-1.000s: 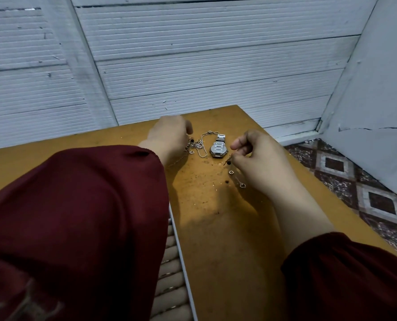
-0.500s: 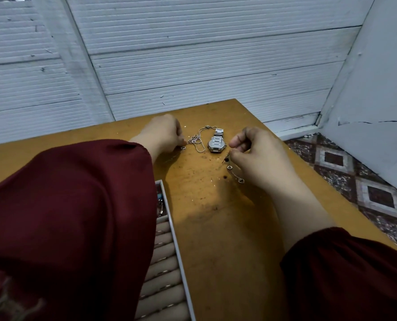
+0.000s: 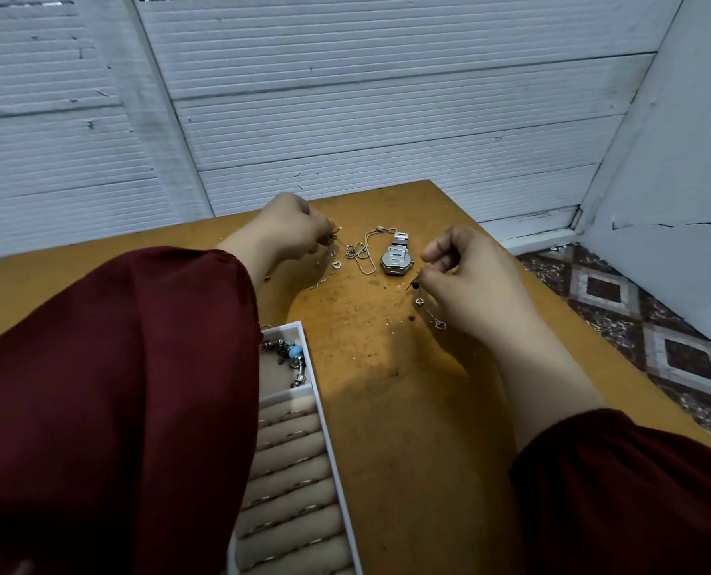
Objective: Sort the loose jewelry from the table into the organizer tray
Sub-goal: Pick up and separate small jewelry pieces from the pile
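Fingers of your left hand (image 3: 291, 230) and right hand (image 3: 465, 280) each pinch a heart-charm chain (image 3: 428, 313), lifted clear of the watch (image 3: 394, 259) between them. Pinching keeps strands untangled for the tray (image 3: 324, 412).

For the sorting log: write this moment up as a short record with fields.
left hand: pinching a thin chain with a heart charm
right hand: pinching a second heart-charm chain
watch: silver, lying on the table between the hands
loose chain: beside the watch, unheld
organizer tray: at left, partly under the sleeve
tray contents: beaded bracelet in the top compartment, ring rolls below
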Demonstrator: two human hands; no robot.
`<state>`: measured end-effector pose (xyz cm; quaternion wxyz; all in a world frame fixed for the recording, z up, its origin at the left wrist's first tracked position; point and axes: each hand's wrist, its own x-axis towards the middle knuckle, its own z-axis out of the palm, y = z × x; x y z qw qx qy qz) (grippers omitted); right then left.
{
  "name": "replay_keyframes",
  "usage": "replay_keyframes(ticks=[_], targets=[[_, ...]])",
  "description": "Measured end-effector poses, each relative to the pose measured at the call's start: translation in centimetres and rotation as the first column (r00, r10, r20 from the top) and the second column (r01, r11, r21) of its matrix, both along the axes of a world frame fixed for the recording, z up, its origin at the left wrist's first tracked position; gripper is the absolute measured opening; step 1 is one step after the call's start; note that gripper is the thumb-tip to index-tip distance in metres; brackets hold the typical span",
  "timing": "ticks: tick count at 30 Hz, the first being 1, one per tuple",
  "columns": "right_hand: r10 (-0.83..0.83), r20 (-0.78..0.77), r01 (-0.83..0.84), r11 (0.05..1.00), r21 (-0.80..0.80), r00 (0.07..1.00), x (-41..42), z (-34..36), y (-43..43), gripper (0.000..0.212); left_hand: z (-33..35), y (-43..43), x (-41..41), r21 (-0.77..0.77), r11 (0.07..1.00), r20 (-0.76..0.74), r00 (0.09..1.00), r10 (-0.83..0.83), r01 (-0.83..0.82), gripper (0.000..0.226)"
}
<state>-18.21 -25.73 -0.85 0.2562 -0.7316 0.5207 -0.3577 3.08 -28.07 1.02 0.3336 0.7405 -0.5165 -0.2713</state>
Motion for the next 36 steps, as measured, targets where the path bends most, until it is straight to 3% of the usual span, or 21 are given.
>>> replay_keyframes(ticks=[8,13,20,36], targets=[[0.005,0.003,-0.005,1.000,0.000,1.000,-0.1,-0.1,-0.1,0.015,0.6,0.5,-0.3,-0.011,1.000,-0.085,0.996,-0.007,0.006,0.020],[0.031,0.017,-0.031,0.999,0.019,0.999,-0.1,-0.1,-0.1,0.016,0.7,0.8,-0.4,-0.007,0.996,-0.132,0.987,-0.095,0.094,0.016],[0.072,-0.061,-0.067,0.994,0.084,0.996,-0.2,-0.4,-0.3,0.021,0.6,0.9,-0.9,0.017,0.984,-0.325,0.932,-0.164,0.179,0.005],[0.056,-0.050,-0.051,0.994,0.099,0.997,-0.4,-0.3,-0.2,0.021,2.5,1.8,-1.4,-0.022,0.984,-0.224,0.958,-0.178,0.178,0.018]])
